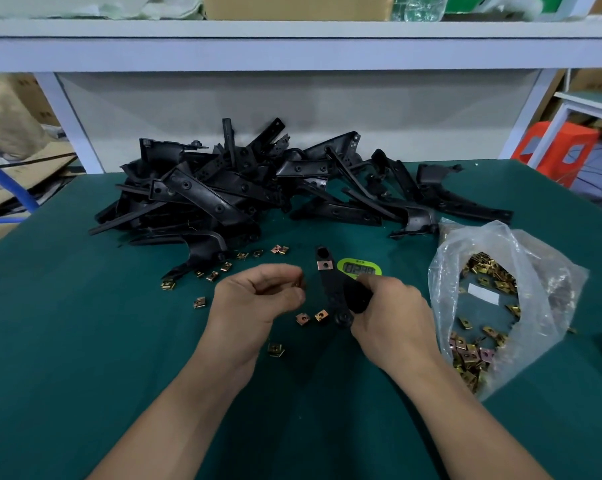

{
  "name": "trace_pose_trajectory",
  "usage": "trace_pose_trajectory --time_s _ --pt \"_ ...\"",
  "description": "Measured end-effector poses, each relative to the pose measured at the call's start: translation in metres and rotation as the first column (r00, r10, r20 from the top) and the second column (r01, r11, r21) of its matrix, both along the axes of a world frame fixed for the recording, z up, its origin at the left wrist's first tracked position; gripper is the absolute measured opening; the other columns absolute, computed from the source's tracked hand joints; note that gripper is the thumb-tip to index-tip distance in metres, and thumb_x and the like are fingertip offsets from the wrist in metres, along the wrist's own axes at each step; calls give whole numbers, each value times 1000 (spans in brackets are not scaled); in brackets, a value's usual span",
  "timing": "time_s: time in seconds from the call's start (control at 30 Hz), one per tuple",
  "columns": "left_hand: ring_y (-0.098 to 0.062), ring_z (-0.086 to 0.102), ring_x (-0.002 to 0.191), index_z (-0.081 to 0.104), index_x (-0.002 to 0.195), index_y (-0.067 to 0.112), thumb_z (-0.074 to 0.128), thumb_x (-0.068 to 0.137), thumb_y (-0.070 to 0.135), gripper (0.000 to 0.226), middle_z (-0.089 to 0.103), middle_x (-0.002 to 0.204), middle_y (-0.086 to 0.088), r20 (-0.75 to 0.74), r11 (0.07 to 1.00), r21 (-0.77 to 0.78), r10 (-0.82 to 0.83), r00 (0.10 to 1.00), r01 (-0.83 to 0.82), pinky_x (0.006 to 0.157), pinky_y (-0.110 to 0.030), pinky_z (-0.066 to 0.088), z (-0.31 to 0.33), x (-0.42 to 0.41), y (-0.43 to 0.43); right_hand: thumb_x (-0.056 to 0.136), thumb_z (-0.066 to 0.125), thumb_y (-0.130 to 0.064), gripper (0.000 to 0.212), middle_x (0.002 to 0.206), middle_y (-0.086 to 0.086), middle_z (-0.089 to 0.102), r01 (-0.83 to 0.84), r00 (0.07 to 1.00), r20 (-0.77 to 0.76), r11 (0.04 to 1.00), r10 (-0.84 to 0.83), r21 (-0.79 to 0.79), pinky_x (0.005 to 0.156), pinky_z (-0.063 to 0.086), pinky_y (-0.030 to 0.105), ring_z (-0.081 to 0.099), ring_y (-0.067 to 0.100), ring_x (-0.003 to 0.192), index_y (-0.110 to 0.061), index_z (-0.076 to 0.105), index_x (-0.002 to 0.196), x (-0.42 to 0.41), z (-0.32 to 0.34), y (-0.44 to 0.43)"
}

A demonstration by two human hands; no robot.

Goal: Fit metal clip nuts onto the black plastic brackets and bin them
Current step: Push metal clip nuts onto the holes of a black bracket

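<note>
Black bracket (pixel 330 289) gripped by right hand (pixel 393 313) | left hand (pixel 254 299) pinches clip nut (pixel 298 283) | timer (pixel 360 268) behind

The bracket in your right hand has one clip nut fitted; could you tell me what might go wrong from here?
The right hand grips the bracket low, so its top end with the fitted clip nut could twist while pushing. The clip nut pinched in the left hand might drop among the loose clip nuts.
</note>
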State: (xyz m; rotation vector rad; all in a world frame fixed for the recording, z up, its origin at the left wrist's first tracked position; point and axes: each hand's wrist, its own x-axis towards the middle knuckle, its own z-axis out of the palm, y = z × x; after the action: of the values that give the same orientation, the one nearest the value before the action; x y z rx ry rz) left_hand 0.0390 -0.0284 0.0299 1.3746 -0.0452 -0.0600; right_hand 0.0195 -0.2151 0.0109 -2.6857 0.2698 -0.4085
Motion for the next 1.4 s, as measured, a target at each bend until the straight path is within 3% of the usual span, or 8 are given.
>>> trace_pose_trajectory --time_s 0.23,0.37,0.6,0.7,0.8,0.97,1.1,1.4 --pt "-9 74 81 83 83 26 74 71 -25 53 80 88 -3 78 997 77 7 997 -13 73 -15 55 5 -3 -2 81 71 -26 26 80 2 71 -1 1000 6 1000 1 8 58 47 34 65 35 77 -29 71 107 1 0 -1" --pt "-12 75 80 69 121 30 78 72 -16 68 79 85 0 118 978 210 -25 993 -1 74 -14 55 7 -5 -1 81 70 -28 25 81 1 71 -1 1000 14 1000 1 -2 58 39 32 65 34 78 -31 71 107 1 1 -1" --pt "-25 76 72 77 87 11 70 92 -2 15 78 81 -12 40 992 129 -8 999 2 64 -28 62 6 -7 -5 82 71 -25 25 78 1 71 -7 1000 24 999 6 32 59 50 35 66 33 76 -31 72 107 -1 3 -1" --pt "-27 75 72 79 85 6 65 94 -1 18 76 84 -20 -24 979 67 -191 981 192 63 -28 60 9 -9 -3 82 72 -26 26 79 0 71 4 999 33 1000 -4 8 59 49 34 66 33 76 -31 71 107 -1 4 0" --pt "-24 74 74 81 86 9 65 94 2 19 76 86 -20 -54 967 45 -250 967 252 64 -26 58 11 -11 -4 80 72 -23 37 83 1 73 6 1000 24 999 -5 -54 63 50 35 67 34 80 -36 69 115 -1 5 1" --pt "-23 73 69 80 83 10 69 90 0 16 75 83 -21 -78 964 3 -263 962 264 60 -26 58 11 -12 -5 80 70 -22 52 86 1 74 10 999 40 998 -8 -60 64 44 33 67 35 84 -45 64 126 -5 9 1" --pt "-23 73 67 79 82 12 76 79 7 6 75 82 -21 -82 973 -50 -228 970 225 58 -26 58 11 -13 -7 81 68 -21 51 87 1 73 26 999 35 999 -25 -43 63 41 32 67 35 85 -46 64 126 -5 12 1" --pt "-24 72 67 79 91 12 71 87 -1 16 75 83 -22 -85 982 -50 -188 979 184 59 -26 58 8 -13 -8 82 70 -23 41 86 0 72 51 999 22 998 -50 -43 62 38 31 67 33 83 -40 68 119 -2 7 0"
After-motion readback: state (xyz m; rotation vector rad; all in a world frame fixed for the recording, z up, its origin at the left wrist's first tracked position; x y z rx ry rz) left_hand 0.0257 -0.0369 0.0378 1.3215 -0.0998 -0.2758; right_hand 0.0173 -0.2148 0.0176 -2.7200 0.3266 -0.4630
